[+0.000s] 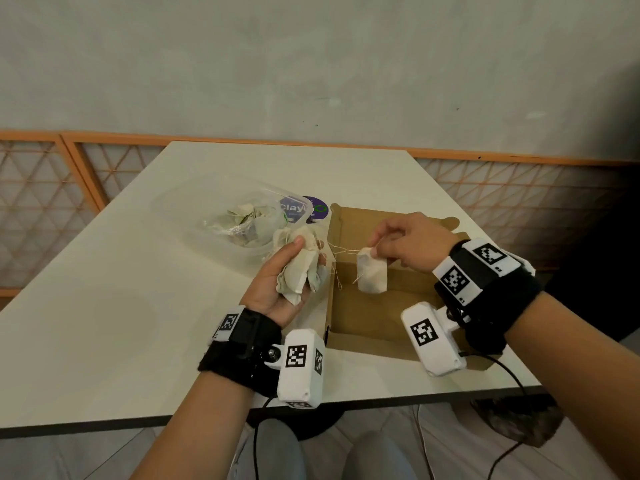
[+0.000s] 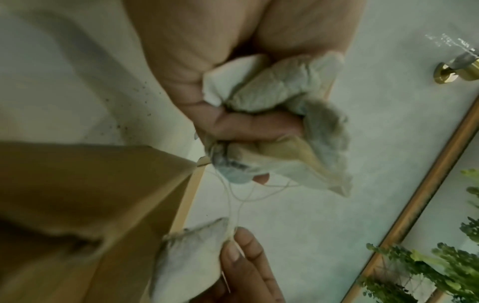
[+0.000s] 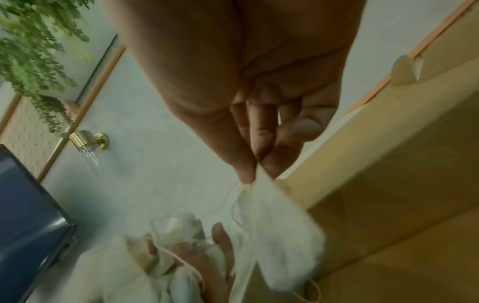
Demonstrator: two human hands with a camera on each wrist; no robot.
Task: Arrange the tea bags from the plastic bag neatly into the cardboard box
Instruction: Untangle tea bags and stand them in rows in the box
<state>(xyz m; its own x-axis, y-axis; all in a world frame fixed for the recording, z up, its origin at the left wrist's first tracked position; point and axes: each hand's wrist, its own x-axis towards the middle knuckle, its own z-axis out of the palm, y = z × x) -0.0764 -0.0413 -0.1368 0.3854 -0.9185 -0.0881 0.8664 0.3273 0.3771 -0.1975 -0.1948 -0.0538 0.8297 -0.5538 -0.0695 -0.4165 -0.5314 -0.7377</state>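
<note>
A person sits at a white table, sorting tea bags. The left hand is turned palm up just left of an open cardboard box, its fingers curled around a crumpled bunch of tea bags, apparently kept there as a ready supply. The right hand hovers over the box, pinching one single tea bag by its top edge between thumb and fingers, so that it hangs upright above the box floor, probably to be set down neatly. Thin strings stretch between this bag and the bunch, so they look tangled and may drag other bags along. Behind the left hand lies a clear plastic bag holding more tea bags, resting partly over a purple label. No tea bags are visible lying in the box.
</note>
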